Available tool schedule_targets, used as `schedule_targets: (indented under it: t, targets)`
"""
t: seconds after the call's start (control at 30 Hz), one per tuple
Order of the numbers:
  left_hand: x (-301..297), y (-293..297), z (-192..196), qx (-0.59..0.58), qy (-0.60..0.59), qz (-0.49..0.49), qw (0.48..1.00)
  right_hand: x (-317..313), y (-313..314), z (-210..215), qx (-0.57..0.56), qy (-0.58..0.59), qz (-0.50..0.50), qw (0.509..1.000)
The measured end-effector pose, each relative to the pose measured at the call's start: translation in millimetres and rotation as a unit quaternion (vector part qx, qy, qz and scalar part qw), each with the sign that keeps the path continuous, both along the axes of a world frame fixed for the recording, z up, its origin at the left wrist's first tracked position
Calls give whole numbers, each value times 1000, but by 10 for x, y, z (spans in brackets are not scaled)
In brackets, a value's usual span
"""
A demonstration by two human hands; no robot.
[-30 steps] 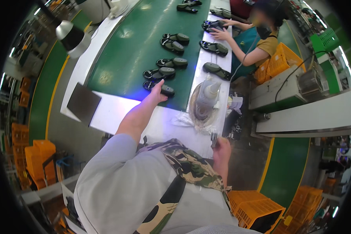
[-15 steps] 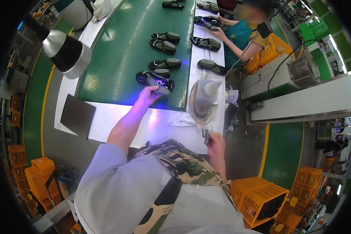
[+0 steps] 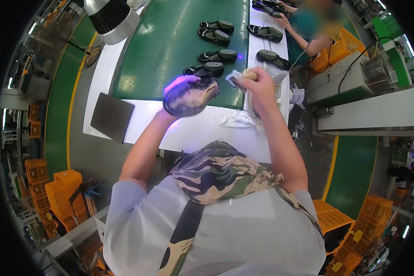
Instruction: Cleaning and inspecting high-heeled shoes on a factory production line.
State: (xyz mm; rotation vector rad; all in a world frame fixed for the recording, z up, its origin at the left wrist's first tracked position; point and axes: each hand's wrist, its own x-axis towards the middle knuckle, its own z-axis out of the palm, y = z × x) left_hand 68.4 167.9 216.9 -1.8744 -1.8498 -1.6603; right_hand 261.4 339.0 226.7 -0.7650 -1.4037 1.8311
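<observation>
Here we are standing at the end of a green conveyor belt (image 3: 170, 50), and going from left to right, a dark flat mat (image 3: 111, 116) is lying on the white bench (image 3: 202, 131), half over its left edge, out of the way of our arms. Above it a ribbed metal lamp shade (image 3: 108, 16) is hanging over the belt.

Our left hand (image 3: 181, 87) is lifting a shoe (image 3: 191, 96) clear of the bench, just in front of the belt's near edge. The fingers are curled over its far side and the thumb seems to be underneath, so the hand is clamping the shoe firmly. We are tilting it so that the sole is facing up toward us, probably to bring that face under the violet light that is colouring our fingers. The sole is looking dark with a mottled tan patch, rounded at the toe, pointed toward the right.

Just beside it, our right hand (image 3: 257, 85) is closing around a small pale-handled tool (image 3: 238, 77), whose tip is pointing at the shoe; what kind of tool we cannot tell. Beneath this hand a crumpled white cloth (image 3: 237, 120) is lying on the bench.

Further along the belt, dark sandals (image 3: 207, 69) are waiting in pairs, and at the far right another person (image 3: 317, 32) is working by an orange crate (image 3: 336, 50).
</observation>
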Motion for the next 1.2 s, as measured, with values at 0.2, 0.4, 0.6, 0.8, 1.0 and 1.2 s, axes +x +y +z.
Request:
schedule_targets:
  t: [0.2, 0.4, 0.6, 0.8, 1.0, 1.2]
  targets:
    - [-199, -331, 173, 12, 37, -63, 997, -463, -195, 75, 34, 24, 103, 994]
    - [-157, -456, 330, -4, 130, -9, 991, -556, -297, 42, -16, 80, 119, 990]
    - [-79, -399, 287, 3, 124, -10, 992, -510, -306, 114, -43, 116, 98, 987]
    - [54, -198, 378, -19, 118, -3, 993, -346, -364, 117, -99, 117, 146, 977]
    - [157, -131, 354, -134, 80, 6, 988, -166, -426, 415, -105, 138, 146, 974]
    - [181, -151, 365, -304, 33, -34, 952, -137, -286, 523, 5, 82, 148, 986]
